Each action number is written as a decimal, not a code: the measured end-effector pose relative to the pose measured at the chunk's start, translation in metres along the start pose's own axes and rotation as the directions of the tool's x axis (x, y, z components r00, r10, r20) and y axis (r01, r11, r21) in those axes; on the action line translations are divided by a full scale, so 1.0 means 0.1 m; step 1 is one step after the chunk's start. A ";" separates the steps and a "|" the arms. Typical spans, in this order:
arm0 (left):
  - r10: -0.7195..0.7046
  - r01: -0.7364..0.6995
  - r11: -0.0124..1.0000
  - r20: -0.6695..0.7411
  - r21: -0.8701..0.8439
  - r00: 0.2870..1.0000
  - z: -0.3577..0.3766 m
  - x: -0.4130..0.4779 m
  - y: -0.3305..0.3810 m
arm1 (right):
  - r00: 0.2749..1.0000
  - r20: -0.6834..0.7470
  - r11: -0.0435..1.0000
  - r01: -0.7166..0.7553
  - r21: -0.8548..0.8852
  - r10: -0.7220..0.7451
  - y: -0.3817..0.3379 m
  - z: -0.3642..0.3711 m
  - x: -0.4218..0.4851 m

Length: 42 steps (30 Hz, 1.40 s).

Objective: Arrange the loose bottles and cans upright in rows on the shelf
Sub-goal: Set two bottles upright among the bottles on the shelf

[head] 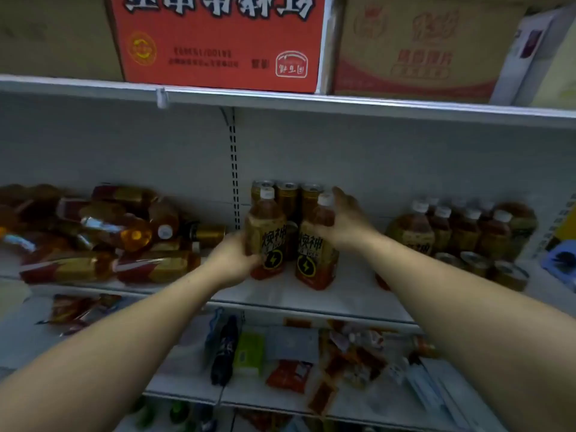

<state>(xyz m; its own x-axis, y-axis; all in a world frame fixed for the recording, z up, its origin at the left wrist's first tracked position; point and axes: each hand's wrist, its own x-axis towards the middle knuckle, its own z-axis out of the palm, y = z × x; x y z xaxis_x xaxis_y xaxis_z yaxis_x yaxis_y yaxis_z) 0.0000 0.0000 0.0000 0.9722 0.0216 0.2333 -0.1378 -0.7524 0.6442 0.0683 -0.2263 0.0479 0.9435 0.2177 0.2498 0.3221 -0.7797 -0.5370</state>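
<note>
Nearest, above the shelf (343, 294): left hand (230, 260) wrapped round the upright left bottle (265, 235); at its 3 o'clock, right hand (346, 222) clamped on the right bottle (316, 257). Behind, at 12, three standing cans (288, 198). Off at 9, heaped loose bottles (93, 238).

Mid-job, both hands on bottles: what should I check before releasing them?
1. Grip of left hand on left bottle: ok.
2. Grip of right hand on right bottle: ok.
3. Both bottles upright, labels forward: ok.
4. Bases seated on shelf: cannot tell.
5. Cans behind upright: ok.
6. Pile of bottles at left arranged: not ok, lying down.
</note>
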 end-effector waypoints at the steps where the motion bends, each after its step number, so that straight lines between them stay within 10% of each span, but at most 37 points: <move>1: 0.006 -0.008 0.998 -0.020 -0.062 1.000 0.00 0.07 -0.05 | 1.000 -0.020 0.999 -0.023 0.024 0.023 -0.01 0.05 0.05; 8: -0.071 0.066 0.947 -0.003 -0.315 0.997 0.29 0.62 -0.35 | 0.965 -0.101 0.936 -0.206 0.285 0.243 0.12 0.51 0.33; 19: -0.158 0.055 0.932 -0.263 -0.359 0.952 0.62 0.82 -0.33 | 0.989 -0.123 0.955 -0.049 0.293 0.088 0.48 0.69 0.39; 33: -0.072 0.006 0.886 -0.125 -0.463 0.990 0.66 0.06 0.08 | 0.994 0.098 0.913 0.007 0.407 -0.051 0.70 0.45 0.19; 42: -0.040 0.003 0.832 -0.055 -0.554 0.998 0.69 0.03 0.01 | 0.977 -0.139 0.915 -0.097 0.390 0.163 0.67 0.25 -0.46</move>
<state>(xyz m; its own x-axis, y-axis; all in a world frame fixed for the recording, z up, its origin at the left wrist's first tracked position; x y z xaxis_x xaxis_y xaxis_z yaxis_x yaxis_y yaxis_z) 0.0158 -0.0459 -0.0493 0.9650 0.0879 0.2473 -0.2173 -0.2611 0.9405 0.0480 -0.2743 -0.0196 0.9634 0.0044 0.2682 0.2335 -0.5057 -0.8305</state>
